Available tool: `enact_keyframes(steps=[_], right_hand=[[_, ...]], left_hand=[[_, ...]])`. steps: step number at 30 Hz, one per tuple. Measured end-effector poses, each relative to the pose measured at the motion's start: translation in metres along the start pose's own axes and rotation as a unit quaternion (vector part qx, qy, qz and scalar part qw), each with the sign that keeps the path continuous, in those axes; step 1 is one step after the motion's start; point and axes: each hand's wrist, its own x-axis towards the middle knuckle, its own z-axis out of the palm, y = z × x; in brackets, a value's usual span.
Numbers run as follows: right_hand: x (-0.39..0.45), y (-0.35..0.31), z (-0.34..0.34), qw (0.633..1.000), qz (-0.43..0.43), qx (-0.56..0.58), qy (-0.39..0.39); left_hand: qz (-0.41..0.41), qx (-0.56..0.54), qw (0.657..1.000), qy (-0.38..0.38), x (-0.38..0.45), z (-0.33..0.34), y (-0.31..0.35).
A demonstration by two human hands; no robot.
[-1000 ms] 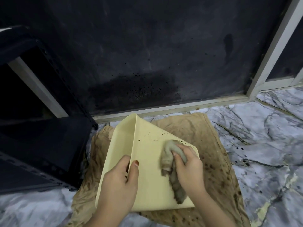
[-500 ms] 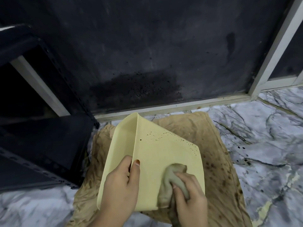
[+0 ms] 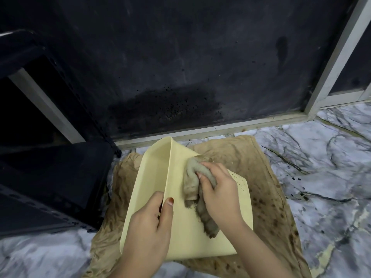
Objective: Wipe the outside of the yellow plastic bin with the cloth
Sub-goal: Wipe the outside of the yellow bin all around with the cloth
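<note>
— Hands first: what do they grip?
— Left hand [image 3: 149,223] clamps the corner edge of the yellow bin [image 3: 180,233]; right hand [image 3: 219,194] clutches the bunched grey cloth [image 3: 192,183] against its side.
— And the bin?
— Pale, tipped over on a stained brown sheet [image 3: 267,207] spread over the marble floor [image 3: 331,157], dark specks near its far edge.

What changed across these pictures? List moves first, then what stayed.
The right hand swept the cloth down the yellow bin toward its near edge, then back up toward the far corner. The left hand kept gripping the ridge; the bin stayed on the brown sheet.
</note>
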Motion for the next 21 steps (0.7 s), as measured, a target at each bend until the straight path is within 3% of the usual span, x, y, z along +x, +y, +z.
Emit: enact_keyframes(steps=[6, 12, 16, 21], right_hand=[[-0.028, 0.051, -0.017, 0.996, 0.067, -0.060, 0.005], [-0.073, 0.085, -0.038, 0.992, 0.101, -0.081, 0.005], [-0.096, 0.085, -0.042, 0.994, 0.071, -0.082, 0.015], [-0.100, 0.052, -0.025, 0.999, -0.006, -0.038, 0.005]], left_hand=[[-0.037, 0.013, 0.999, -0.020, 0.012, -0.005, -0.007], [-0.130, -0.061, 0.988, -0.064, 0.029, -0.019, -0.006], [-0.177, -0.100, 0.978, -0.039, 0.038, -0.019, -0.004], [-0.132, -0.076, 0.988, 0.013, 0.026, -0.009, 0.005]])
